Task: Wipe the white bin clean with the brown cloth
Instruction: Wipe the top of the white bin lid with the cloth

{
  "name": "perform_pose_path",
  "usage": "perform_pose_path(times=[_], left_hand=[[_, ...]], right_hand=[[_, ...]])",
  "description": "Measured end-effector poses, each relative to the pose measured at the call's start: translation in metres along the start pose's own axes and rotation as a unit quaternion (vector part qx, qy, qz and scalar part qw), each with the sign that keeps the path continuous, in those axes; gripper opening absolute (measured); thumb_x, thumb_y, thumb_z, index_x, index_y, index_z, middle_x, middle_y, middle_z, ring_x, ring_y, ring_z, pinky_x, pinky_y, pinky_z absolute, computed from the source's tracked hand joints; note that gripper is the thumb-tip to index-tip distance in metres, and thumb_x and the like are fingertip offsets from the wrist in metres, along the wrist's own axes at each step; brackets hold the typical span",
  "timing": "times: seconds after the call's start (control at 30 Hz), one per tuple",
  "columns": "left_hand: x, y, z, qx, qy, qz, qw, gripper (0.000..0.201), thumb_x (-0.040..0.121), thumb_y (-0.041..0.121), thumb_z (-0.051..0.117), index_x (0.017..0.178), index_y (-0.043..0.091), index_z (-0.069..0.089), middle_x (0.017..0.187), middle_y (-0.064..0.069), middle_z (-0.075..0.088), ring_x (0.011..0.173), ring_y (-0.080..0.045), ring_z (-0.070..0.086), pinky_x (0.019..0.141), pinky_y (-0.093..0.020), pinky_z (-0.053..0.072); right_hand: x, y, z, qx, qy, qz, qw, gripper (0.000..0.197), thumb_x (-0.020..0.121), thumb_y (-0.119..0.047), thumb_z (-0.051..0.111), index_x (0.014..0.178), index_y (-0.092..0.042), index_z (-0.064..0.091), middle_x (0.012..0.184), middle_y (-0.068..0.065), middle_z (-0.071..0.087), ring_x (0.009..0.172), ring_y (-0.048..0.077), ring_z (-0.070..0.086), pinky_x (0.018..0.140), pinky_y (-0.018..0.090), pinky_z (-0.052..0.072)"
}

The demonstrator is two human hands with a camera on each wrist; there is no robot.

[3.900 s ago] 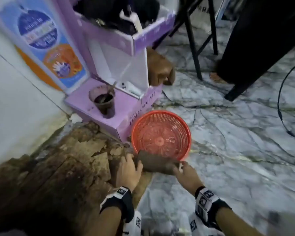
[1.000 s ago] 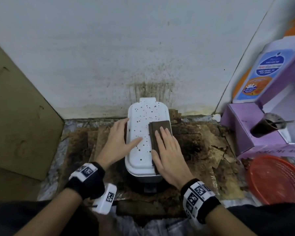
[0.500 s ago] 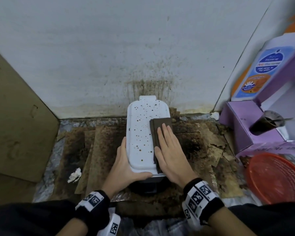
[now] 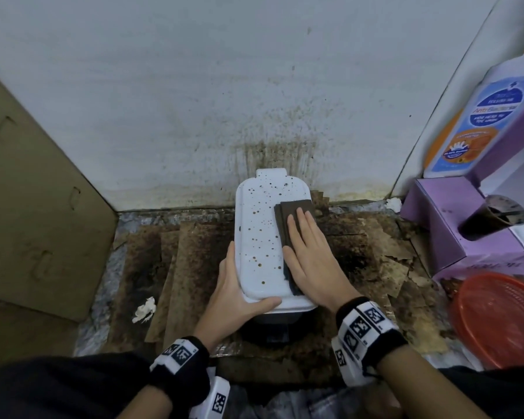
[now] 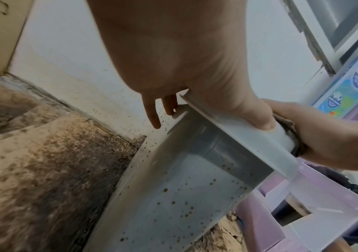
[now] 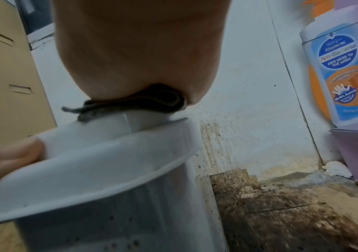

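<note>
The white bin (image 4: 259,237) stands against the wall, its lid speckled with brown spots. A folded brown cloth (image 4: 289,211) lies along the lid's right side. My right hand (image 4: 312,261) presses flat on the cloth with straight fingers. My left hand (image 4: 236,297) grips the lid's near left corner, thumb across the near edge. In the left wrist view the thumb hooks over the lid's rim above the bin's spotted side (image 5: 184,196). In the right wrist view the cloth (image 6: 152,100) is bunched under my palm on the lid (image 6: 98,162).
Stained cardboard sheets (image 4: 179,267) cover the floor around the bin, with a crumpled white tissue (image 4: 146,309) on the left. A cardboard panel (image 4: 37,207) leans left. At right are a purple box (image 4: 442,219), a dark cup (image 4: 490,219), a wash bottle (image 4: 478,122) and an orange basket (image 4: 499,319).
My left hand left the top of the lid and took hold of its near left corner. My right hand slid the cloth slightly toward the wall.
</note>
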State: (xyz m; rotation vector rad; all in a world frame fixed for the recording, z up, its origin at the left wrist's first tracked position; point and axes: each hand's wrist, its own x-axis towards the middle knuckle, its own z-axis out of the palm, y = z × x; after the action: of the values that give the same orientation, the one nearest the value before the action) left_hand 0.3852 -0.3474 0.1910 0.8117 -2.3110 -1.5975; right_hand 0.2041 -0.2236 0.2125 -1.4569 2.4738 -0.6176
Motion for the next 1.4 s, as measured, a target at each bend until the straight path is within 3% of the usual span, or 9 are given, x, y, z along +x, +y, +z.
perform_pose_path(times=[0.27,0.37,0.5,0.7,0.83,0.9,0.97,1.13,1.4], left_hand=[[0.001,0.0,0.0,0.006,0.005,0.006,1.0,0.141,0.062,0.062,0.094,0.161,0.05,-0.006,0.162,0.021,0.018,0.151,0.003,0.024,0.122,-0.04,0.034],[0.001,-0.001,0.002,-0.004,0.011,0.014,1.0,0.138,0.064,0.056,0.095,0.162,0.049,-0.002,0.161,0.019,0.02,0.148,0.008,0.024,0.119,-0.034,0.034],[0.002,-0.002,0.005,-0.023,0.015,0.018,0.999,0.137,0.065,0.055,0.095,0.161,0.051,-0.002,0.16,0.021,0.019,0.15,0.007,0.022,0.119,-0.031,0.031],[0.001,-0.006,0.005,-0.035,0.02,0.008,0.999,0.141,0.061,0.062,0.094,0.163,0.045,-0.001,0.162,0.022,0.017,0.151,0.008,0.019,0.123,-0.034,0.028],[-0.002,-0.006,0.008,-0.048,0.025,0.008,0.998,0.137,0.062,0.062,0.094,0.163,0.044,0.002,0.164,0.026,0.014,0.15,0.013,0.015,0.123,-0.034,0.026],[-0.003,-0.007,0.008,-0.05,0.026,0.011,0.998,0.136,0.062,0.061,0.094,0.162,0.045,0.004,0.164,0.025,0.015,0.152,0.009,0.017,0.125,-0.038,0.028],[-0.002,-0.007,0.008,-0.054,0.029,0.009,0.998,0.136,0.062,0.06,0.095,0.163,0.045,0.005,0.164,0.022,0.018,0.153,0.004,0.02,0.126,-0.045,0.031],[0.0,-0.009,0.009,-0.056,0.029,0.018,0.998,0.134,0.063,0.057,0.096,0.162,0.046,0.007,0.163,0.021,0.02,0.154,0.001,0.021,0.125,-0.048,0.033],[0.004,-0.015,0.008,-0.066,0.034,0.0,0.997,0.141,0.055,0.064,0.097,0.163,0.043,0.008,0.166,0.02,0.019,0.153,0.0,0.026,0.124,-0.048,0.035]], right_hand=[[-0.049,-0.019,0.008,0.019,0.033,-0.001,0.999,0.063,0.109,-0.034,0.023,0.163,-0.013,-0.003,0.17,0.002,-0.015,0.156,0.013,-0.019,0.129,0.037,0.001],[-0.06,-0.023,0.011,0.013,0.039,0.003,0.999,0.062,0.11,-0.033,0.023,0.163,-0.014,-0.002,0.171,0.001,-0.014,0.156,0.014,-0.017,0.129,0.037,0.002],[-0.032,-0.012,0.006,0.022,0.03,0.01,0.999,0.063,0.108,-0.035,0.021,0.163,-0.014,-0.001,0.17,0.002,-0.016,0.155,0.011,-0.022,0.128,0.034,-0.001],[0.026,0.007,-0.012,0.053,-0.045,0.015,0.997,0.064,0.112,-0.034,0.027,0.162,-0.012,-0.006,0.168,0.002,-0.025,0.153,0.016,-0.026,0.128,0.036,-0.003],[0.014,0.006,-0.01,0.069,-0.04,0.007,0.997,0.064,0.112,-0.032,0.028,0.162,-0.013,-0.008,0.167,0.001,-0.029,0.152,0.014,-0.029,0.123,0.025,-0.01],[-0.003,0.001,-0.007,0.089,-0.027,0.013,0.996,0.065,0.112,-0.031,0.029,0.162,-0.016,-0.009,0.166,-0.003,-0.031,0.151,0.009,-0.031,0.116,0.013,-0.015],[-0.025,-0.007,-0.001,0.099,-0.003,0.009,0.995,0.064,0.111,-0.027,0.031,0.162,-0.017,-0.007,0.166,-0.006,-0.031,0.151,0.006,-0.03,0.115,0.009,-0.015],[-0.053,-0.016,0.004,0.099,0.012,0.011,0.995,0.064,0.111,-0.026,0.032,0.163,-0.02,-0.006,0.165,-0.01,-0.031,0.152,0.007,-0.028,0.121,0.019,-0.01],[-0.002,0.003,-0.011,0.101,-0.05,0.015,0.994,0.065,0.111,-0.037,0.029,0.163,-0.021,-0.008,0.165,-0.007,-0.034,0.152,0.011,-0.03,0.122,0.028,-0.004]])
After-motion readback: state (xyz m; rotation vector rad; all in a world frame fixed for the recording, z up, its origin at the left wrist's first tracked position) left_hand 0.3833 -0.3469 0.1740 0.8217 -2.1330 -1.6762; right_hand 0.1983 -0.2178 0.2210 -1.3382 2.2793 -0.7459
